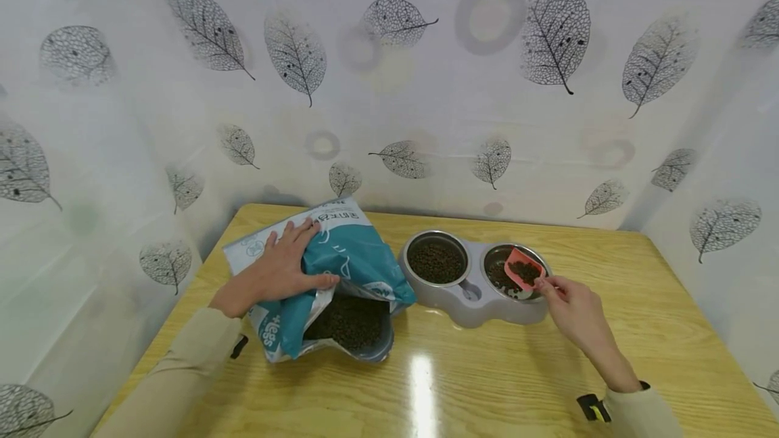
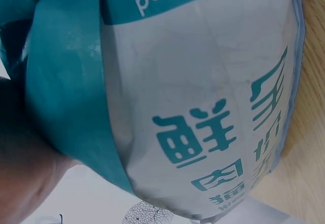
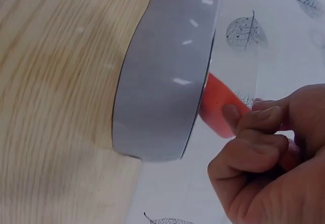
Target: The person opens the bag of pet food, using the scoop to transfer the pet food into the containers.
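A teal and white pet food bag (image 1: 359, 252) lies on the left of the table, its mouth open toward me with brown kibble (image 1: 349, 326) showing inside. My left hand (image 1: 276, 272) rests on top of it with fingers spread. In my right hand (image 1: 575, 313) is a small red scoop (image 1: 513, 257), its handle pinched between thumb and fingers. Kibble sits in the scoop, over the right bowl (image 1: 490, 257) of a grey double feeder (image 1: 471, 315). Some kibble lies in that bowl too. The right wrist view shows the scoop (image 3: 218, 107) partly behind the feeder's side.
The feeder's left metal bowl (image 1: 414, 242) holds a layer of kibble and stands close to the bag's right edge. Beneath everything is a wooden table (image 1: 487, 384). A white leaf-patterned sheet (image 1: 426, 107) hangs behind and at both sides.
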Available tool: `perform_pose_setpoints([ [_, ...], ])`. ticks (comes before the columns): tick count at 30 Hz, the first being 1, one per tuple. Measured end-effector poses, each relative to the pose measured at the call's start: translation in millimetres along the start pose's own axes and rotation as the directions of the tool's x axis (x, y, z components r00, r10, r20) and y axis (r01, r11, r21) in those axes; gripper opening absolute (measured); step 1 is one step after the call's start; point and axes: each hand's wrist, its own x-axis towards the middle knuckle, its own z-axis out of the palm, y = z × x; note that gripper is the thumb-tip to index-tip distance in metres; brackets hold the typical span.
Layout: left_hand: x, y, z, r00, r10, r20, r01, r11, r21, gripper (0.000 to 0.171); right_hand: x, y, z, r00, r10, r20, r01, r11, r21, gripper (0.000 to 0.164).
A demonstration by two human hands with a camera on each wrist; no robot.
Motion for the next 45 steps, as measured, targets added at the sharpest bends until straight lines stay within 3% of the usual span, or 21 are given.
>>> perform_pose_setpoints([
  [12,0.8,0.4,-0.8,1.0,-0.006,0.006,0.006,1.0,0.002,0.113,8,7,7,0.994,-0.11,0.008,0.11,0.979,-0.17,0.029],
  [17,0.1,-0.3,0.3,1.0,-0.002,0.002,0.002,1.0,0.0,0.112,3,8,5,0.988,-0.143,-0.061,0.124,0.962,-0.244,0.023],
  [19,-0.1,-0.5,0.6,1.0,-0.001,-0.002,0.001,1.0,0.001,0.112,1,9,5,0.974,-0.198,-0.114,0.159,0.947,-0.28,0.019],
  [25,0.2,-1.3,0.4,1.0,0.005,-0.013,-0.005,1.0,0.001,0.111,-2,9,7,0.903,-0.348,-0.251,0.241,0.896,-0.374,0.021],
  [27,0.1,-1.5,0.6,1.0,0.004,-0.009,-0.004,1.0,0.001,0.112,-2,6,6,0.905,-0.342,-0.254,0.245,0.905,-0.349,0.02],
  [30,-0.1,-1.3,1.1,1.0,0.0,-0.004,0.0,1.0,0.004,0.112,-3,0,3,0.945,-0.264,-0.194,0.224,0.953,-0.206,0.021],
  [33,-0.4,-0.6,0.9,1.0,-0.001,0.0,0.001,1.0,0.006,0.112,-6,-9,0,0.981,-0.188,-0.054,0.191,0.98,0.059,0.031],
  [35,-0.5,-0.1,0.5,1.0,-0.002,0.0,0.002,1.0,0.007,0.112,-8,-15,-2,0.979,-0.191,0.066,0.167,0.949,0.267,0.036],
  [36,-0.7,0.2,0.3,1.0,-0.001,-0.001,0.001,1.0,0.007,0.112,-9,-18,-2,0.967,-0.227,0.119,0.17,0.916,0.363,0.035],
  [38,-1.0,0.5,0.0,1.0,0.0,-0.004,0.0,1.0,0.006,0.111,-10,-25,1,0.92,-0.328,0.213,0.168,0.825,0.54,0.033],
  [41,-1.2,1.0,0.1,1.0,0.002,-0.004,-0.002,1.0,0.003,0.111,-13,-37,9,0.819,-0.496,0.288,0.177,0.697,0.695,0.031],
  [43,-1.0,0.7,0.4,1.0,0.001,-0.004,-0.001,1.0,0.003,0.111,-15,-46,17,0.759,-0.568,0.319,0.18,0.653,0.736,0.03],
  [45,-0.6,0.5,1.0,1.0,0.001,-0.002,-0.001,1.0,0.001,0.111,-18,-57,26,0.719,-0.605,0.342,0.187,0.642,0.744,0.03],
])
